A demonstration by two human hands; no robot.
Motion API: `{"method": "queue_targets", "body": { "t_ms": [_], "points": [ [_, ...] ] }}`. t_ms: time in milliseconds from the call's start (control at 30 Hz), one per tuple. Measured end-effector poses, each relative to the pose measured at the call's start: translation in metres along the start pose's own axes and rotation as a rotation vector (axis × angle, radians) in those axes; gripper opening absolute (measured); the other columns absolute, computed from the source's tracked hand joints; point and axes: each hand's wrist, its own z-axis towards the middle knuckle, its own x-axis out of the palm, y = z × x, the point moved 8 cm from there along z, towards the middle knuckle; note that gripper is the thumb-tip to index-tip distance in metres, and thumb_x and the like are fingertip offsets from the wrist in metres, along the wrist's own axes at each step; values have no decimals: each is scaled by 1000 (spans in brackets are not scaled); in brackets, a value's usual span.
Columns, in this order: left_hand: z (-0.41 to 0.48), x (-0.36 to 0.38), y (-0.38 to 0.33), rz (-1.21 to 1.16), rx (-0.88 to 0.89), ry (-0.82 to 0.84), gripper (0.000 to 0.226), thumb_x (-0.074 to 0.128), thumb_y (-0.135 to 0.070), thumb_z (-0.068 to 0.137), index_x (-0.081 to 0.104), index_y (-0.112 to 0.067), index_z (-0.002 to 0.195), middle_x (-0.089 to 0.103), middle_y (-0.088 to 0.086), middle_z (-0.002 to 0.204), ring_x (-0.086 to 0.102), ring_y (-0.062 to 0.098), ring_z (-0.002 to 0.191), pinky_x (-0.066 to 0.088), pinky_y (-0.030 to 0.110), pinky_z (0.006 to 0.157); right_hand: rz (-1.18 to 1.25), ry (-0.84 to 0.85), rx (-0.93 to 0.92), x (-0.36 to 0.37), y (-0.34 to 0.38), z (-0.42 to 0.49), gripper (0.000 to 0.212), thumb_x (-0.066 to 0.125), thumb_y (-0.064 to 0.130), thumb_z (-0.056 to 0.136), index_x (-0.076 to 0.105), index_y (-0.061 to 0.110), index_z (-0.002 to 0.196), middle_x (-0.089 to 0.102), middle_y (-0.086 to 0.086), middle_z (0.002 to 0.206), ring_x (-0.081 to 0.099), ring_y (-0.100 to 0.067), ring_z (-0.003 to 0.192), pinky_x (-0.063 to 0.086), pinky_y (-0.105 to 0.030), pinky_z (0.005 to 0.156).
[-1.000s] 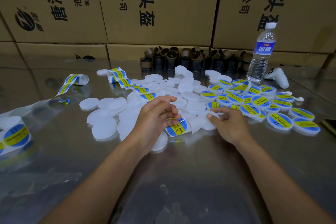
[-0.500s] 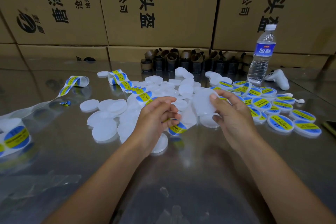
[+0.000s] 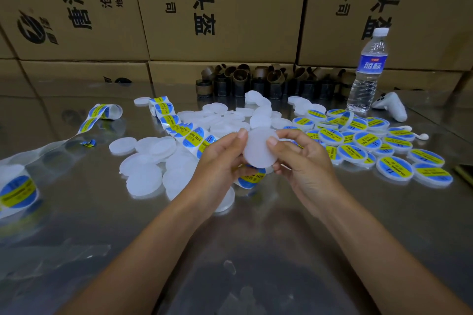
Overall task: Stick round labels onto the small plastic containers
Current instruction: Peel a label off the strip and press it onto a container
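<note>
A left hand [image 3: 220,161] and right hand [image 3: 304,161] pinch a blank container [image 3: 258,148] by its edges above the table [image 3: 256,238], with a label [image 3: 252,179] held beneath. Sticking looks imminent; it calls for centring the label and pressing it flat.

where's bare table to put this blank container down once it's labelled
Bare table runs along the near edge between your forearms, and right of your right hand, nearer than the labelled containers. Another patch lies far left, behind the label strip. The middle, around the held container, is crowded: blank containers left of your left hand, labelled ones right.
</note>
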Motion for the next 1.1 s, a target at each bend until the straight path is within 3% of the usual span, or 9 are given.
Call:
{"method": "queue_targets", "body": {
  "t_ms": [233, 367, 467, 567, 633, 700, 833, 967, 1100],
  "points": [
    [-1, -4, -2, 7, 25, 2, 29, 59, -40, 72, 72, -18, 87, 72, 1, 86, 66, 15, 78, 55, 27, 68, -61, -5, 17, 2, -4, -1, 7, 66, 10, 83, 60, 11, 84, 59, -3, 56, 46, -10, 44, 42, -20, 49],
    [-3, 0, 0, 62, 27, 28, 42, 64, -33, 72, 65, -5, 103, 67, 10, 91, 64, 19, 81, 54, 28, 70, -49, 73, 26, 8, -5, -4, 8, 63, 4, 84, 64, 11, 85, 61, -3, 57, 51, -10, 47, 44, -20, 49],
    [-2, -7, -4, 24, 31, -16, 25, 60, -24, 81, 63, -7, 99, 65, 6, 87, 61, 14, 76, 51, 24, 64, 22, 79, 31, 7, -5, -1, 15, 55, 5, 90, 66, 14, 93, 68, -1, 68, 57, -11, 53, 49, -21, 54],
    [1, -20, -6, -71, 22, -120, 9, 54, -16, 91, 62, -13, 91, 65, -6, 75, 59, 6, 66, 49, 19, 56, -387, -81, -210, -6, 6, -1, 20, 57, 5, 89, 67, 22, 92, 68, 10, 76, 58, -3, 69, 46, -15, 67],
    [2, -25, -5, -135, 19, -166, 10, 52, -14, 92, 62, -14, 90, 66, -8, 72, 60, 4, 64, 50, 19, 55, -783, -38, -412, 6, 10, -9, 23, 63, 7, 84, 67, 23, 99, 63, 19, 90, 50, 2, 91, 36, -8, 80],
    [2, -25, -5, -156, 21, -163, 11, 51, -12, 92, 62, -12, 92, 67, -9, 73, 63, 3, 67, 52, 20, 58, -1017, 50, -500, 15, 2, -11, 31, 68, 16, 81, 65, 24, 111, 60, 18, 101, 39, 1, 103, 29, -13, 90],
    [1, -23, -6, -186, 33, -128, 9, 53, -9, 90, 60, -6, 94, 68, -6, 74, 66, 6, 71, 55, 23, 66, -1118, 32, -516, 9, 1, -5, 28, 73, 29, 77, 67, 29, 104, 60, 19, 88, 34, 1, 96, 23, -20, 84],
    [0, -22, -6, -208, 26, -116, 11, 55, -6, 86, 56, -1, 95, 66, 2, 77, 66, 12, 70, 55, 22, 63, -981, 52, -342, 3, -6, 1, 16, 76, 29, 75, 62, 37, 78, 58, 16, 66, 43, -5, 85, 35, -26, 78],
    [0, -19, -8, -260, 30, -92, 23, 57, -8, 81, 54, 2, 101, 69, 7, 82, 70, 14, 79, 56, 24, 65, -779, -1, -184, -8, -10, 7, 15, 75, 25, 76, 61, 28, 70, 55, 12, 50, 52, -5, 61, 40, -19, 61]
  ]
}}
